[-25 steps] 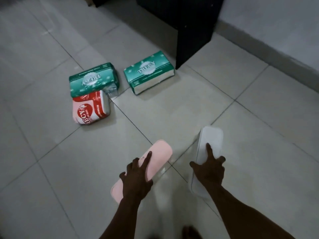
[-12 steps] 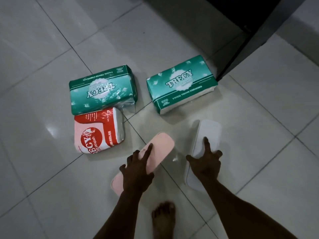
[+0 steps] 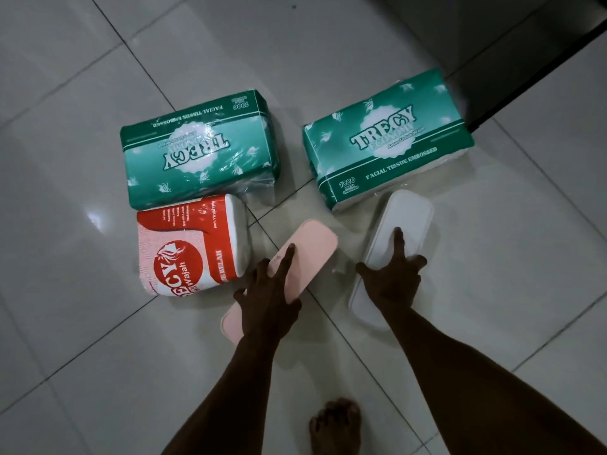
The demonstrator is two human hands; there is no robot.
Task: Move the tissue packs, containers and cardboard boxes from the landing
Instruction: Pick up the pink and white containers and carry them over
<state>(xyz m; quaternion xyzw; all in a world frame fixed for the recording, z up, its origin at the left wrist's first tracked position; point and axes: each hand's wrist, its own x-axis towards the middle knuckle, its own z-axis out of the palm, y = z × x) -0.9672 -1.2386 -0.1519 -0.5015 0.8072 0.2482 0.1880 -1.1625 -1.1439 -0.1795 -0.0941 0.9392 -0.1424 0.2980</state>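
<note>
Now pink container [image 3: 312, 244] left, white container [image 3: 409, 213] right.

Left grip [image 3: 267, 295] and right grip [image 3: 392, 280] clasped, forefingers [image 3: 285, 262] straight

floor tiles [image 3: 98, 323]: glossy, smooth | green tissue packs [image 3: 200, 149]: shiny plastic film | pink container [image 3: 312, 244]: matt plastic

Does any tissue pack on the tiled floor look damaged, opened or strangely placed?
Nothing is spilled or torn. The left green plastic-wrapped tissue pack lies with its print upside down, unlike the right green tissue pack, and its clear wrapper is loose at one end.
</note>
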